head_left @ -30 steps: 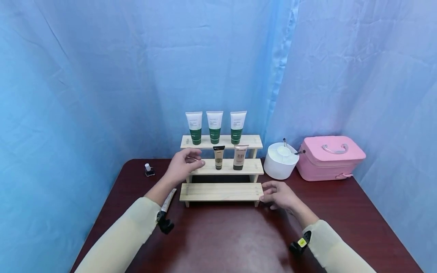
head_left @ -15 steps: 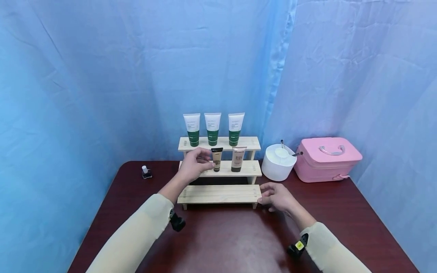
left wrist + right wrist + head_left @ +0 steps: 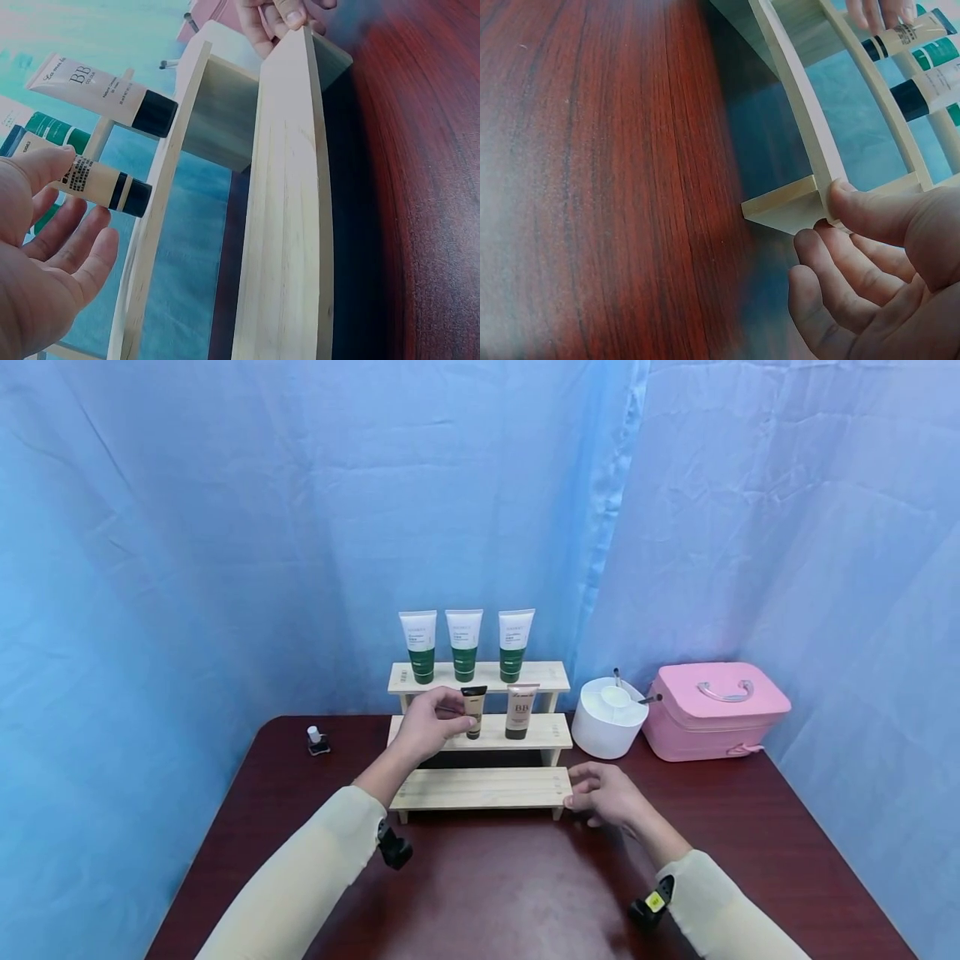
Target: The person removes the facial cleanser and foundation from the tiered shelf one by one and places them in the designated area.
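My left hand point(image 3: 437, 721) pinches a small gold-beige cosmetic tube point(image 3: 97, 182) between thumb and fingers. This tube stands cap down on the middle step of a three-tier wooden display stand point(image 3: 480, 787). Just right of it is a pinkish BB cream tube point(image 3: 520, 714), upright on its dark cap. Three white-and-green tubes point(image 3: 464, 646) line the top step. At the right end of the lowest step, my right hand point(image 3: 606, 793) grips the board's corner, its thumb point(image 3: 870, 214) on the edge and fingers below.
On the dark red table point(image 3: 510, 885), a white round organizer point(image 3: 606, 727) with brushes stands right of the stand, beside a pink case point(image 3: 712, 714). A small bottle with a white cap point(image 3: 316, 741) is at the left. Blue curtains point(image 3: 480, 510) hang behind.
My left hand has moved right along the middle step and taken hold of the small gold-beige tube. My right hand stays at the stand's lower right corner. The view has shifted slightly.
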`<state>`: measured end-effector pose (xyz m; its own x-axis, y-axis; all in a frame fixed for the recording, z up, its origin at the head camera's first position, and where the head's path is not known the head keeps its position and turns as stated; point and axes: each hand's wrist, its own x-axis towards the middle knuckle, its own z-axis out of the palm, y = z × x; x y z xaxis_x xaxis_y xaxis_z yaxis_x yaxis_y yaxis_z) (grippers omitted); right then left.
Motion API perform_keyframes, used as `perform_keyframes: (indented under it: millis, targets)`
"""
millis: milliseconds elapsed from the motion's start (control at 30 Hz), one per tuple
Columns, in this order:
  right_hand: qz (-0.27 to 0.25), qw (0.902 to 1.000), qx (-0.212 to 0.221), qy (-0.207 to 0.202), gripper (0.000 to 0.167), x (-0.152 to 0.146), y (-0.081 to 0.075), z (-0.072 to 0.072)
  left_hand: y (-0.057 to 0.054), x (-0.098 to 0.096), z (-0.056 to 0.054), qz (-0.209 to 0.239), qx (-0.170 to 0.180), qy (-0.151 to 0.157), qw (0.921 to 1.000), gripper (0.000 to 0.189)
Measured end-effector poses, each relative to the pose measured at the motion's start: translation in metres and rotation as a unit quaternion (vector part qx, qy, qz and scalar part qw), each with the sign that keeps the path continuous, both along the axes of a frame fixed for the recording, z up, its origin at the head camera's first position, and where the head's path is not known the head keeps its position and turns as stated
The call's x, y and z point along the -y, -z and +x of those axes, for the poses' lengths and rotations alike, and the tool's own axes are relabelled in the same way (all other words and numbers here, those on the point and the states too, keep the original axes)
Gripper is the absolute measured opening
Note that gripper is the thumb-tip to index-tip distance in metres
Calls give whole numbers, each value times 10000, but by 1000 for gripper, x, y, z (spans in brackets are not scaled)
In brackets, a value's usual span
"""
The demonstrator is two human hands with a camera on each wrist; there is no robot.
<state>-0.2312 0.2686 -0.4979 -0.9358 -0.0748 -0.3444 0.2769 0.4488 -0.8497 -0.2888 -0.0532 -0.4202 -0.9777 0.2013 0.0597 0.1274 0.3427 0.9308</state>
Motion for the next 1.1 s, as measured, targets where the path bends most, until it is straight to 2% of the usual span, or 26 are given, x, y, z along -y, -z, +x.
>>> perform_keyframes:
  millis: [433, 600, 767, 900, 967, 1100]
  targets:
    - [-29, 10000, 42, 28, 54, 4, -1, 2, -1, 4, 1, -130, -39, -86, 9999, 25]
    - [-114, 9999, 26, -52, 56, 0, -2, 2, -8, 14, 7, -70, -128, -95, 9998, 28]
    - [-118, 9999, 39, -112, 57, 0, -1, 2, -16, 40, 19, 111, -265, -146, 9995, 29]
    - [-112, 9999, 64, -108, 56, -1, 0, 0, -18, 68, 28, 302, -112, -319, 9990, 32]
    - [-121, 9999, 70, -85, 56, -1, 0, 0, -15, 83, 32, 376, 74, -477, 9981, 33]
    - [-165, 9997, 51, -161, 58, 0, -2, 1, 4, 116, 38, 251, 461, -905, 9945, 36]
